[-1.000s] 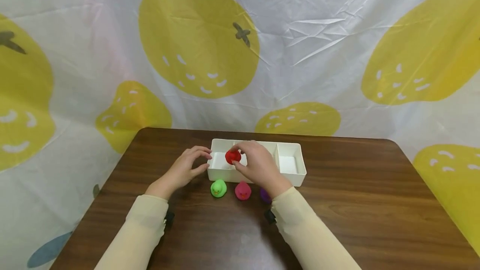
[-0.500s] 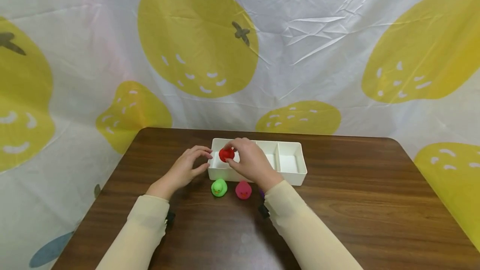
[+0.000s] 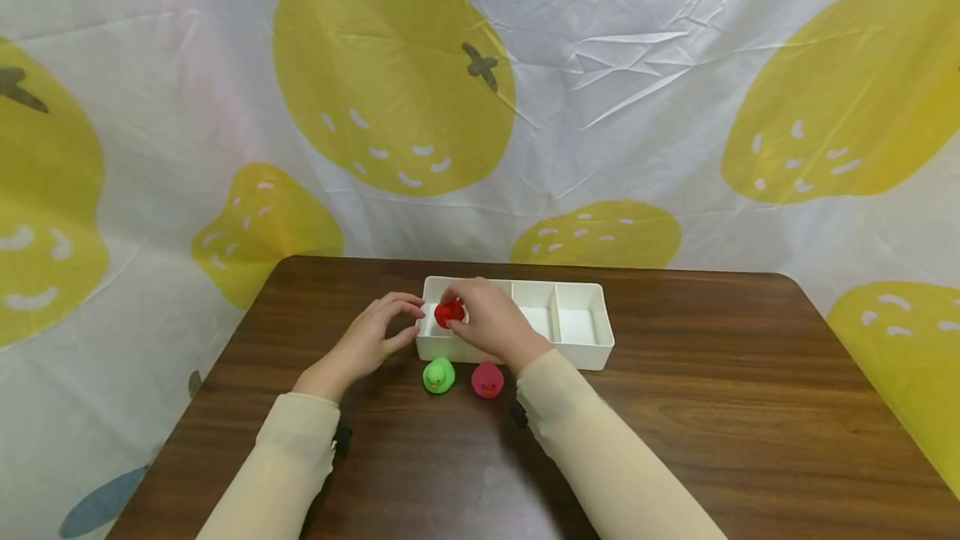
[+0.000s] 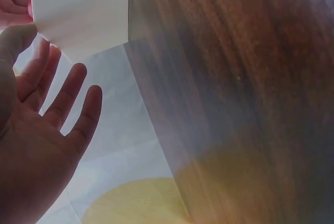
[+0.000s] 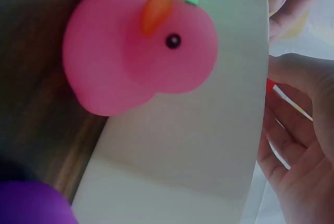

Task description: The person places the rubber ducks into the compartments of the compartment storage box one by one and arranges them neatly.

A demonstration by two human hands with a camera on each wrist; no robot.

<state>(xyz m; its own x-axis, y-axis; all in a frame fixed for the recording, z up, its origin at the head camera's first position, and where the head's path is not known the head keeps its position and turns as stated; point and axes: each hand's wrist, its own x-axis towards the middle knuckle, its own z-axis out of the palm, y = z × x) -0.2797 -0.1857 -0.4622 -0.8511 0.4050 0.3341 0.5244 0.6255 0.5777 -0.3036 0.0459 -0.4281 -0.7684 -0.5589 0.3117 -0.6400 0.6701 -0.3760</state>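
My right hand (image 3: 491, 319) pinches a red rubber duck (image 3: 447, 314) between thumb and fingers, inside the left end of a white divided box (image 3: 588, 357). Most of the red duck is hidden by the fingers; a sliver of red shows in the right wrist view. My left hand (image 3: 367, 336) rests its thumb and fingertips at the box's left end, with the other fingers spread in the left wrist view. In front of the box sit a green rubber duck (image 3: 438, 376) and a pink rubber duck (image 3: 487, 379), its orange beak and eye plain in the right wrist view.
A purple toy (image 5: 34, 205) shows at the corner of the right wrist view, hidden by my right arm in the head view. The box stands towards the far edge of a brown wooden table (image 3: 712, 390). Behind hangs a white curtain (image 3: 600, 107) with yellow fruit prints.
My right hand has carried the red duck left and down into the left end of the box. Its sleeve has come to cover the purple toy. The left hand has stayed put.
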